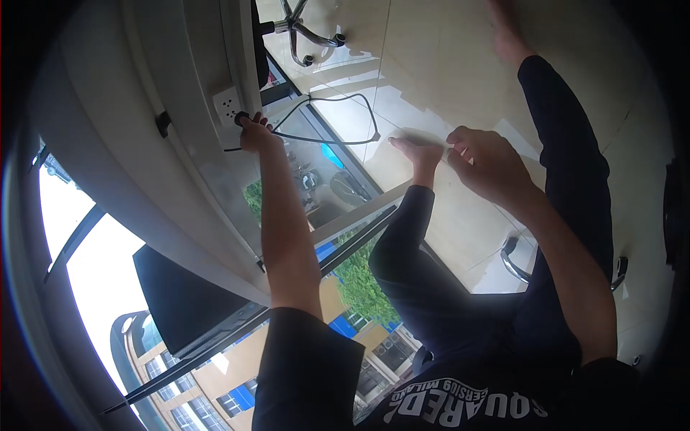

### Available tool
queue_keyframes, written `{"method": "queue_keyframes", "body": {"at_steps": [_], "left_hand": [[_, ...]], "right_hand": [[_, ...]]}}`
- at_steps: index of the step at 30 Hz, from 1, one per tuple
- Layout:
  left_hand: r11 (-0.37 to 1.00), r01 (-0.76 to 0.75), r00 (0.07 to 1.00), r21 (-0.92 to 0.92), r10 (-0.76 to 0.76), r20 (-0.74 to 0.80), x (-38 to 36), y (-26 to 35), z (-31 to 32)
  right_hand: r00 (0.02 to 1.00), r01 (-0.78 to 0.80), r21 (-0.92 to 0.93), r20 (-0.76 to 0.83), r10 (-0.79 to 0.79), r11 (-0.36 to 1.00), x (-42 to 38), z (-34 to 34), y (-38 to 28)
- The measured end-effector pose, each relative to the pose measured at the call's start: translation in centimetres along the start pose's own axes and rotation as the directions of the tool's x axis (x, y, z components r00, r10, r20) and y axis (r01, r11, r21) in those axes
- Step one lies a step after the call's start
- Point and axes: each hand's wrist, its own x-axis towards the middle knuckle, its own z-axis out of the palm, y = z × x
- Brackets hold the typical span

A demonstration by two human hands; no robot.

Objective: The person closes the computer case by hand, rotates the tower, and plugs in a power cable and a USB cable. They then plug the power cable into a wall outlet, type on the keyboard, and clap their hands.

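Note:
My left hand reaches out to a white wall socket on the panel at the upper left. Its fingers are closed round a black plug at the socket's right edge; whether the prongs sit in the holes cannot be made out. A dark cable runs from near this hand and loops to the right over the glass and floor. My right hand hangs over the floor near my bare foot, fingers curled with a gap between thumb and fingers, holding nothing visible.
A wheeled chair base stands at the top. A tall window with metal frames runs beside the panel, with buildings and trees outside. A dark screen-like object is at the lower left. My legs stretch over the tiled floor.

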Motion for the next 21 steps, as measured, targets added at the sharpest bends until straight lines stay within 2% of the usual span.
{"method": "queue_keyframes", "body": {"at_steps": [3,5,7,8,9,11,12,15,18,21], "left_hand": [[0.996,0.004,0.997,0.09,-0.011,0.076,4.3,0.5,0.2],[0.963,-0.034,0.999,0.267,0.022,0.049,9.3,0.1,0.2],[0.96,-0.024,1.0,0.279,0.027,-0.005,10.0,0.0,0.9],[0.981,-0.002,0.999,0.196,0.011,-0.046,8.7,0.6,1.3],[0.994,0.017,0.996,0.111,-0.008,-0.086,8.3,0.6,1.3],[0.996,0.079,0.997,-0.046,-0.079,0.013,8.8,-0.2,0.7],[0.986,0.113,0.992,-0.125,-0.106,0.068,9.2,-0.6,0.5],[0.919,0.248,0.909,-0.306,-0.112,0.402,12.8,-1.8,-1.1],[0.862,0.362,0.861,-0.356,-0.162,0.483,12.8,-1.6,-1.7],[0.864,0.368,0.851,-0.344,-0.164,0.499,13.3,-1.0,-2.2]], "right_hand": [[1.0,0.011,0.068,-0.008,-0.011,0.998,-0.2,-0.1,-0.3],[0.998,0.059,0.073,-0.034,-0.056,0.996,-0.2,0.3,0.3],[0.989,0.119,0.071,-0.101,-0.112,0.99,-0.3,-0.1,-0.7],[0.981,0.155,0.069,-0.13,-0.145,0.986,-0.3,-0.2,-1.2],[0.99,0.123,0.053,-0.078,-0.118,0.991,-0.3,-0.5,-1.5],[0.985,0.149,0.059,-0.092,-0.143,0.987,-0.3,-0.5,-1.7],[0.983,0.163,0.061,-0.101,-0.156,0.985,-0.3,-0.5,-1.8],[0.983,0.171,0.086,-0.09,-0.163,0.982,-0.3,-0.5,-1.7],[0.999,0.047,0.146,0.006,-0.048,0.988,-0.1,-0.6,-1.3],[0.998,0.064,0.131,-0.01,-0.063,0.989,-0.2,-0.3,-1.3]]}}
